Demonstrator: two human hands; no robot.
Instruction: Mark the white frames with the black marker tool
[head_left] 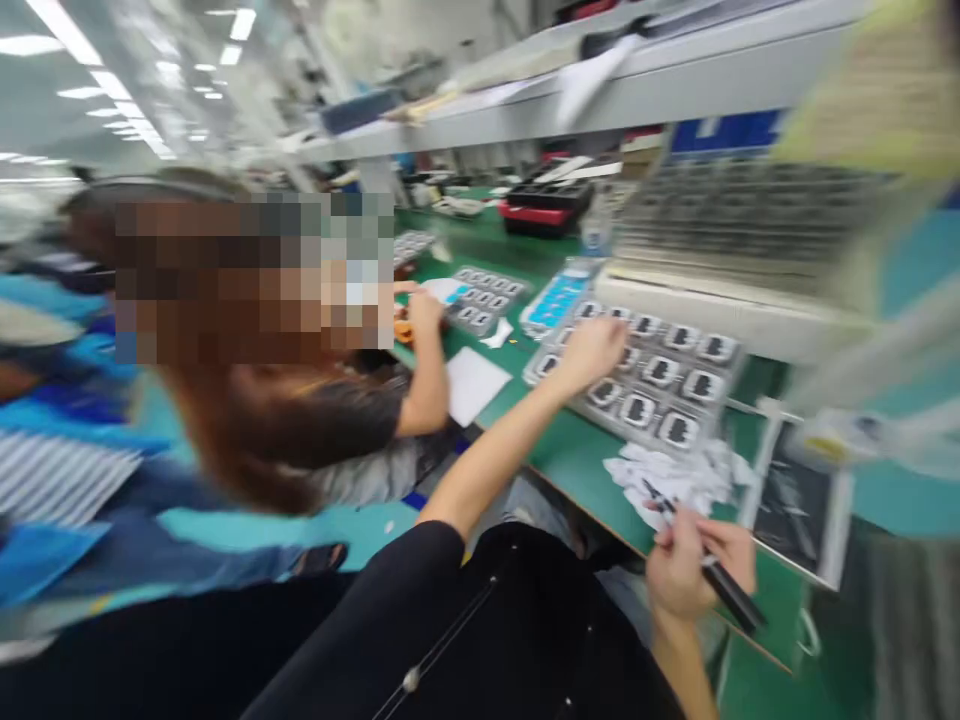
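Step, prob.: handling parts [661, 372] in tray [619, 424]. L hand [594, 352] over them, curled; blur, can't tell if holding. R hand [691, 562] closed round blk pen [735, 597], tip nr crumpled paper [681, 468]. Next prob. wants light touch.

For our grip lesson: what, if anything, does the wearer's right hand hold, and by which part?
The right hand grips a black pen-like tool around its middle.
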